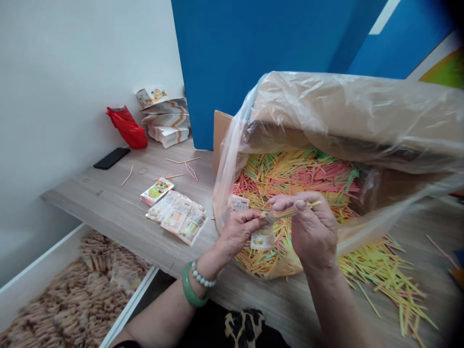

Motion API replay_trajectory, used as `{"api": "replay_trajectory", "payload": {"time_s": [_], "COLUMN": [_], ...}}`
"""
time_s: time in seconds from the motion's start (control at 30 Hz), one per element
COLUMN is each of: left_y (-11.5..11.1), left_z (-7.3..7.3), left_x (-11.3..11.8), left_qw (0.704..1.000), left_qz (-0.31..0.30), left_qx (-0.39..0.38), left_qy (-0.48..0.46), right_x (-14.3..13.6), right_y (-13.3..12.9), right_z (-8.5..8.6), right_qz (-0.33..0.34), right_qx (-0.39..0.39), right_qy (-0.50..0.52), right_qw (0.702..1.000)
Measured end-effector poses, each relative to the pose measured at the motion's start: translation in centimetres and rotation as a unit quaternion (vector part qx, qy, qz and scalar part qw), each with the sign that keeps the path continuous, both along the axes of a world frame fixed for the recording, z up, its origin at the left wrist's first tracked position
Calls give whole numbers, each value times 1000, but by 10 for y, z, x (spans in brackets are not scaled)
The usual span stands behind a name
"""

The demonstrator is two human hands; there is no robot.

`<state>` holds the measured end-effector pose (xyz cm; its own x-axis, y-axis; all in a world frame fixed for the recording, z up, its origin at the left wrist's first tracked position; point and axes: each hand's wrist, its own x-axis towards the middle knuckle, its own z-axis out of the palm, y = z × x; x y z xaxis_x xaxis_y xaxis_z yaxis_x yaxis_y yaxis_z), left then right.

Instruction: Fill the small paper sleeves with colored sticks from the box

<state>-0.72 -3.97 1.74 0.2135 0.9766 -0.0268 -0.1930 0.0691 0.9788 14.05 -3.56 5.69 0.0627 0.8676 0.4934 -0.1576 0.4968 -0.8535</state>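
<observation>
My left hand (237, 234) pinches the clear edge of a small plastic packet (267, 217) over the front of a lined carton. My right hand (317, 234) is closed around several thin yellow and orange sticks (286, 213), whose left ends meet the packet at my left fingertips. Just below my left fingers shows a printed packet end (262, 240); whether it belongs to the held packet I cannot tell. Another printed packet (239, 203) lies behind my left hand. Loose coloured sticks (290, 169) in yellow, pink, orange and green fill the carton beneath both hands.
A clear plastic liner (348, 104) drapes over the carton (222, 126). Filled packets (177, 215) and a card stack (156, 191) lie to the left. Yellow sticks (387, 270) spill rightward. Farther back are a black phone (111, 158), red bag (126, 128) and folded boxes (166, 121). A bin (72, 295) stands below left.
</observation>
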Motion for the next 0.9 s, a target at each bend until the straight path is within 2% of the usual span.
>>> {"api": "replay_trajectory", "payload": {"time_s": [0.27, 0.47, 0.57, 0.63, 0.73, 0.9], "left_y": [0, -2, -2, -1, 0, 0], "left_z": [0, 0, -3, -5, -7, -6], "left_x": [-2, -2, 1, 3, 4, -1], "left_qw": [1000, 997, 995, 997, 998, 996], "left_qz": [-16, -13, 3, 2, -30, -76], "left_qx": [21, 71, 86, 75, 49, 22], "left_qy": [13, 28, 49, 30, -19, -30], "right_x": [1, 0, -2, -3, -3, -1], "right_y": [1, 2, 3, 5, 10, 14], "right_z": [-2, -6, -10, -13, -17, -18], "right_qz": [5, 52, 49, 21, -4, 17], "right_qx": [-17, -83, -120, -141, -157, -198], "right_qy": [-13, -21, -33, -29, 6, 87], "right_qw": [1000, 995, 991, 989, 988, 976]}}
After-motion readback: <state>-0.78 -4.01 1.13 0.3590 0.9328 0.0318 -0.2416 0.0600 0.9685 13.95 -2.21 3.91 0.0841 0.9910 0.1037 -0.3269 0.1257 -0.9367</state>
